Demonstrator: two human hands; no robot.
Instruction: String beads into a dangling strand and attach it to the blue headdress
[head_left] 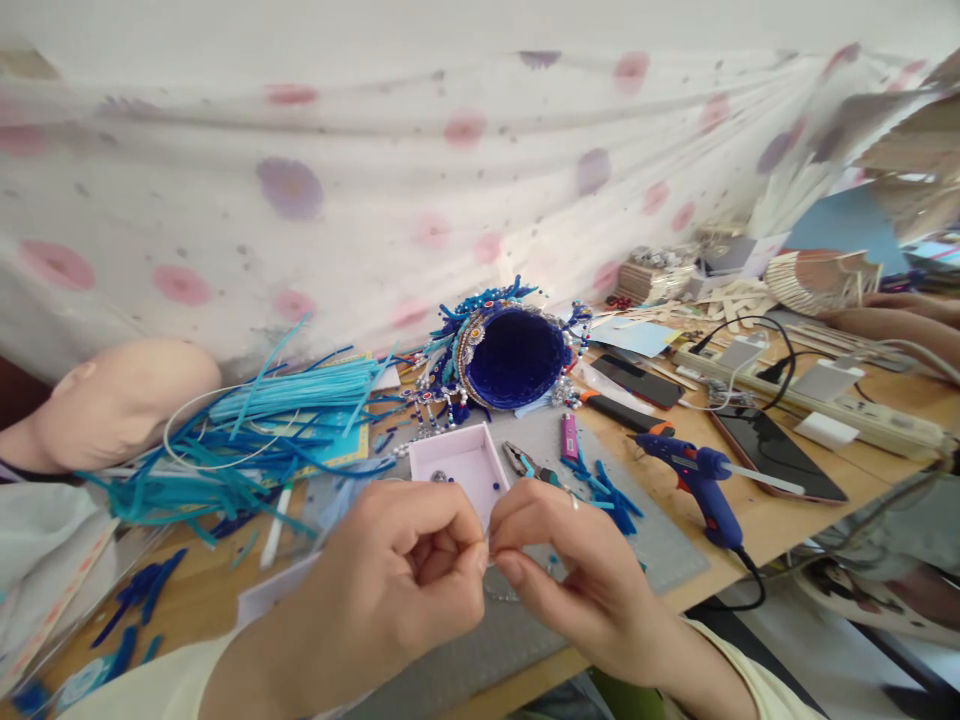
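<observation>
The left hand [409, 575] and right hand [559, 560] met fingertip to fingertip, both pinched narrow on something tiny, too small to identify, held between them, equally near each. Just beyond lay the pink tray [469, 462] of beads on the counter [757, 520].

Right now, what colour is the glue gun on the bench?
Blue glue gun, with an orange trigger; the head view shows it best.

Single head-worn camera, looking forward and down across the worktable [757, 535]. Both hands sit close below the lens at the lower edge; a draped spotted cloth [420, 170] fills the background.
</observation>
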